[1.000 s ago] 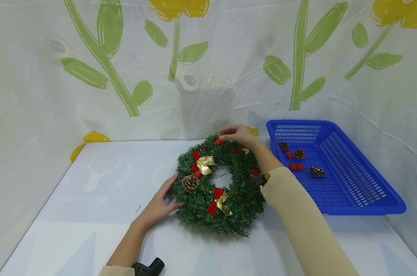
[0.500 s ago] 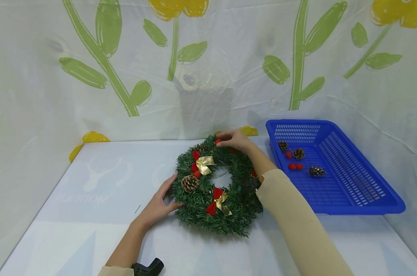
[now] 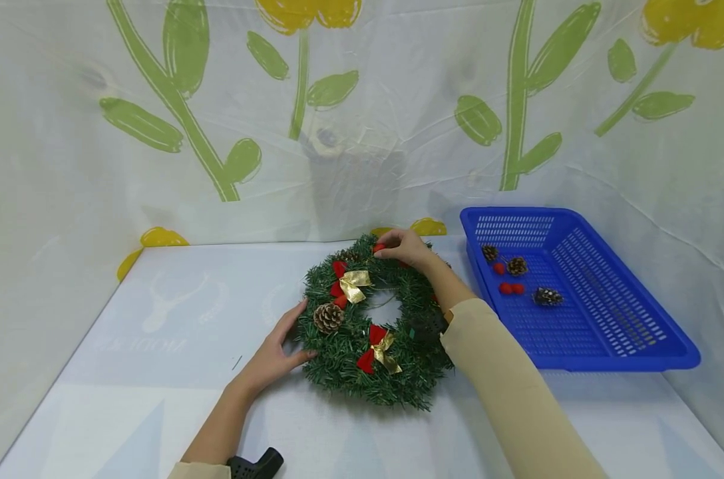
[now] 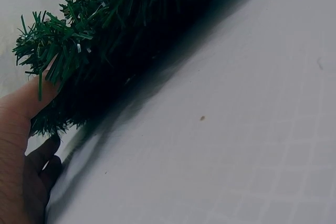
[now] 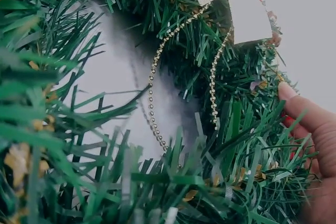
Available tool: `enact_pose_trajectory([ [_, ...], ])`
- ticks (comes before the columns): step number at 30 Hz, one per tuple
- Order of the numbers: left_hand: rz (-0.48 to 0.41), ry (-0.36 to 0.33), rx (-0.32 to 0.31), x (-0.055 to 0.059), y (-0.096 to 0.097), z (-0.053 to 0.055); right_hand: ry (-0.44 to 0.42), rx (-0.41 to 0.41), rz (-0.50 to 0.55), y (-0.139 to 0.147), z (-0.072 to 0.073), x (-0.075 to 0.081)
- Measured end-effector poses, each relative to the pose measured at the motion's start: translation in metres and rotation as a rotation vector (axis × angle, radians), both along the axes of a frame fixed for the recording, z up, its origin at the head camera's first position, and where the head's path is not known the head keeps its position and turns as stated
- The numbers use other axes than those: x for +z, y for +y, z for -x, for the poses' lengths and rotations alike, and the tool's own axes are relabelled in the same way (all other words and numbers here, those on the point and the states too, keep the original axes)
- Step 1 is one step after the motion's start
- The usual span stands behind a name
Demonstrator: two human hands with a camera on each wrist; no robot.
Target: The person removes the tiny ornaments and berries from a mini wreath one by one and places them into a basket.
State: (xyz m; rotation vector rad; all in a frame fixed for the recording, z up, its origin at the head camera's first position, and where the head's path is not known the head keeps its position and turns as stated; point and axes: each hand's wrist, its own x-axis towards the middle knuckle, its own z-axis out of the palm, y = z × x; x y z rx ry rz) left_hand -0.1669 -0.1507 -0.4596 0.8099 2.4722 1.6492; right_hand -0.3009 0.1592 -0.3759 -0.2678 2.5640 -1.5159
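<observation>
Green wreath (image 3: pixel 341 372), left fingers (image 3: pixel 287 324) wide at its edge, right fingers (image 3: pixel 396 236) round red ball (image 3: pixel 378 247), blue basket (image 3: pixel 613 364) apart

wreath (image 3: pixel 350 386): plastic-lkg needles, rough, semi-gloss on some strips
bow (image 3: pixel 353 286): gold pt metallic-lkg ribbon, shiny; red pt matt, cloth-lkg
bead chain (image 5: pixel 151 99): metallic-lkg, gold, glossy
pinecone (image 3: pixel 329 319): woody, rough, mostly matt
basket (image 3: pixel 625 364): blue plastic, smooth, slight sheen
counter (image 3: pixel 176 362): white, smooth, low sheen
backdrop (image 3: pixel 422 86): thin sheet, creased, cloth or plastic unclear
sleeve (image 3: pixel 512 379): matt cloth
</observation>
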Motion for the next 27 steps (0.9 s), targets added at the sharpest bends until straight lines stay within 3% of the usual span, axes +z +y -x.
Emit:
enact_pose_trajectory([
  [15,0.004,-0.019,0.013,0.0008,-0.0017,0.0004,-0.025,0.014,0.051,0.0018,-0.0010,-0.0010],
  [27,-0.001,-0.019,0.003,-0.0019,-0.0007,0.0010,0.002,-0.034,0.089,0.0044,-0.0056,0.0004],
])
